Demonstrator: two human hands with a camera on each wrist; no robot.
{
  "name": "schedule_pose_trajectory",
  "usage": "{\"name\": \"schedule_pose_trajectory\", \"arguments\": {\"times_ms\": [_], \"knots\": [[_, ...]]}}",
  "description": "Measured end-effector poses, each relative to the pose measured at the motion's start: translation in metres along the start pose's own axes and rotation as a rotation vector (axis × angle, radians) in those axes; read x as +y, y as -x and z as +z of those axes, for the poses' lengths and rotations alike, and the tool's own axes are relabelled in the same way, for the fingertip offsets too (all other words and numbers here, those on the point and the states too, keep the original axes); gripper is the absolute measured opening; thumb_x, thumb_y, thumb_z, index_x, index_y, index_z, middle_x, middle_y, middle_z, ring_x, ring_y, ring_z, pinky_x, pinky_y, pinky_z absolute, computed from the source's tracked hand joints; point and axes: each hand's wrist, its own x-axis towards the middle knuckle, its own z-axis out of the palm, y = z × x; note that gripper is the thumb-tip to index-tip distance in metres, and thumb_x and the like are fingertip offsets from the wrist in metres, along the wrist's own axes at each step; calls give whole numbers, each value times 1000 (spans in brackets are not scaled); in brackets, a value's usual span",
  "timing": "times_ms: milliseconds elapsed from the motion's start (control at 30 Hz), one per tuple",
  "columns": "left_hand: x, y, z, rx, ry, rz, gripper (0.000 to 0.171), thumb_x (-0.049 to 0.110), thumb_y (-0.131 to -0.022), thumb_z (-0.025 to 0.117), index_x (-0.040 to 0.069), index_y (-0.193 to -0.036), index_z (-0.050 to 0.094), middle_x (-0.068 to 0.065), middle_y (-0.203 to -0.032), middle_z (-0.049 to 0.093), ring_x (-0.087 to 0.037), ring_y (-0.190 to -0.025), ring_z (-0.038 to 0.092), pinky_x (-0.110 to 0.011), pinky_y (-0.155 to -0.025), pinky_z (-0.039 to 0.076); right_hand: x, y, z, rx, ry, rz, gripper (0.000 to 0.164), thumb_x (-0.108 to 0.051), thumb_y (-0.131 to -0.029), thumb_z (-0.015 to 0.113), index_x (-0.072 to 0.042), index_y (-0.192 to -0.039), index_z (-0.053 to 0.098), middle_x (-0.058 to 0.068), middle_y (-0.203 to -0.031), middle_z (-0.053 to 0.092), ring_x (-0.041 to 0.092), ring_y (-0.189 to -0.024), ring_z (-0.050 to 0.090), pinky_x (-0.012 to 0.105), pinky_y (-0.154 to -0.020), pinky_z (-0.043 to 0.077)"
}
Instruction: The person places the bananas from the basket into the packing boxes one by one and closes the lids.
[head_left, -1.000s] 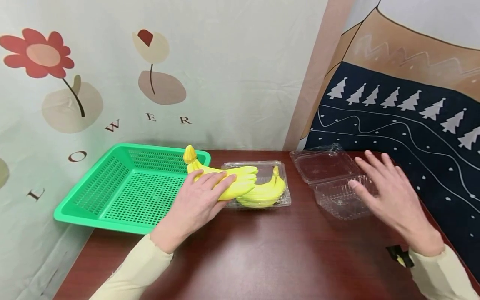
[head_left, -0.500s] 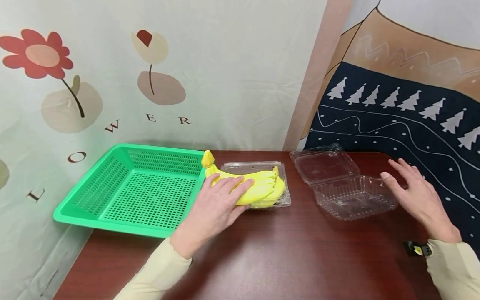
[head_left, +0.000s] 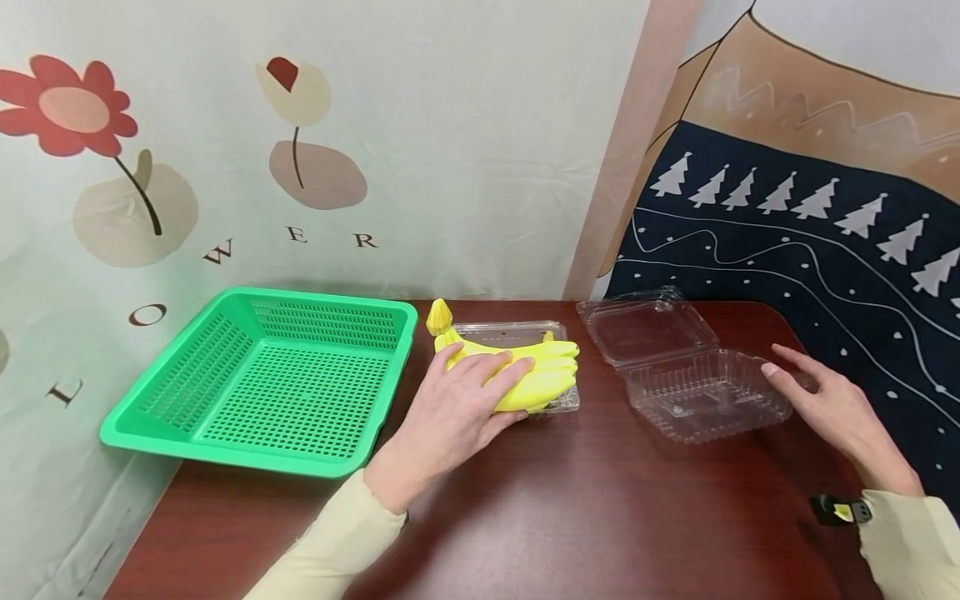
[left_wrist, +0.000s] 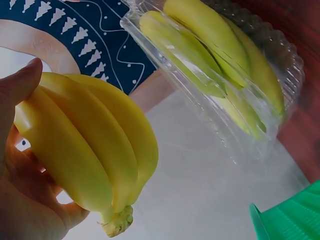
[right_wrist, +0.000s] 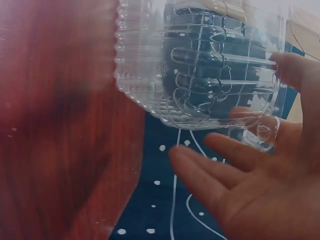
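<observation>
A bunch of yellow bananas [head_left: 551, 375] is gripped by my left hand [head_left: 461, 408], its stem pointing left and up in the head view. The left wrist view shows the thumb on one side of the bananas and the fingers on the other. Behind them is a clear plastic box [head_left: 517, 327] with another bunch of bananas [left_wrist: 207, 57] inside, mostly hidden in the head view. My right hand [head_left: 843, 412], fingers extended and spread, is at the right end of a second clear plastic box [head_left: 697, 400], fingertips right at its rim.
A green perforated basket [head_left: 300, 400] stands on the left of the brown table [head_left: 600, 517]. The second box's lid [head_left: 648, 329] is folded open toward the back. Printed cloth walls [head_left: 480, 150] close off the back and right side.
My left hand has carried the bananas rightward from beside the basket to in front of the filled box. My right hand has moved right and down, from over the open box to its right end.
</observation>
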Motion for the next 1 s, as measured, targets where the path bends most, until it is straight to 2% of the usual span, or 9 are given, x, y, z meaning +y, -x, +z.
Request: {"name": "schedule_pose_trajectory", "arguments": {"times_ms": [200,267,367,433,467,500,567,800,1000], "knots": [[3,-5,1,-12,4,1,62,38,-84,87,20,-137,62,-6,-124,70,-26,-106,69,-59,-106,42,6,9,6,-19,-44,-18,69,-45,-108,49,-2,-160,34,43,-148,38,59,-123,45,79,-91,36],[5,-7,1,-21,13,0,62,38,-85,87,20,-139,62,-6,-125,70,-26,-107,69,-60,-107,42,9,12,9,-26,-52,-19,68,-44,-108,51,-2,-159,36,41,-147,43,53,-120,50,61,-92,48],[6,-10,0,-29,19,5,64,39,-84,87,21,-140,61,-6,-125,70,-26,-108,69,-59,-107,41,13,15,12,-43,-64,-26,67,-43,-107,54,-2,-158,38,38,-146,47,17,-112,60,24,-81,50],[7,-12,1,-32,19,9,65,40,-84,87,21,-140,60,-6,-125,70,-25,-109,69,-59,-107,42,17,17,14,-54,-78,-40,67,-40,-107,56,-1,-157,39,37,-146,47,-8,-103,54,10,-69,41],[8,-12,1,-35,20,11,65,40,-84,87,21,-140,60,-6,-125,70,-25,-109,69,-59,-107,42,18,18,16,-62,-92,-51,66,-38,-106,57,0,-157,39,37,-147,47,-17,-100,48,7,-69,40],[8,-13,1,-38,21,12,65,40,-84,87,21,-140,60,-6,-125,70,-25,-110,69,-59,-107,42,20,19,18,-71,-102,-60,66,-37,-106,58,1,-157,39,37,-147,47,-24,-96,42,5,-70,40],[9,-14,2,-45,28,11,67,40,-84,88,20,-141,60,-7,-126,70,-25,-111,68,-58,-107,42,22,22,21,-100,-129,-89,66,-32,-106,60,3,-157,38,37,-147,47,-27,-98,42,4,-73,42],[13,-21,4,-75,61,15,68,40,-84,87,20,-142,58,-7,-127,70,-25,-113,68,-59,-106,41,24,28,33,-211,-209,-145,68,-21,-104,64,4,-159,31,34,-154,42,-23,-111,46,8,-80,48],[18,-27,7,-91,75,25,67,41,-85,86,20,-143,58,-7,-128,70,-25,-113,69,-59,-107,41,20,31,43,-234,-266,-219,81,-12,-98,71,-1,-163,23,38,-156,34,-23,-118,42,7,-84,48]]}}
